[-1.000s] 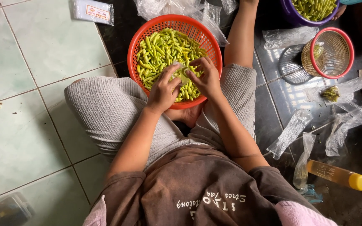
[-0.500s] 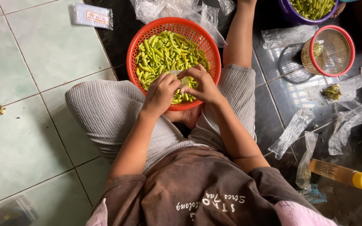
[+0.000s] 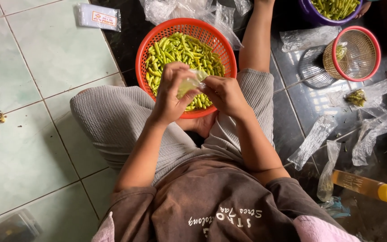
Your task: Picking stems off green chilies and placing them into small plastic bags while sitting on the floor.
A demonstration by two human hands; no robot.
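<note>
Left hand and right hand meet over the near rim of the round red plastic colander basket, both pinched shut on one small clear plastic bag. Left-hand fingers wrap the bag body from the 9 o'clock side; right-hand fingertips grip its edge at 3 o'clock. The bag is thin, glossy and crumpled, with pale yellow-green showing through; contents can't be resolved.

The red basket sits between the person's knees, resting against the grey ribbed trousers. It is nearly full of slim green chilli peppers, piled loosely, stems mixed in.

Outward from the hands:
- 12 o'clock: a heap of crumpled clear plastic bags touching the far rim of the red basket.
- 1 o'clock: a purple plastic bowl, cut off by the frame, holding more green chillies.
- 2–3 o'clock: a small woven basket with a red rim lying tipped on its side, a few green bits inside. Just below it, a clear bag with a clump of green stems.
- 4 o'clock: empty slim clear bags scattered on dark tile, plus a yellowish bottle with a yellow cap lying flat.
- 11 o'clock: a flat packet of clear bags with a label on pale green tile.
</note>
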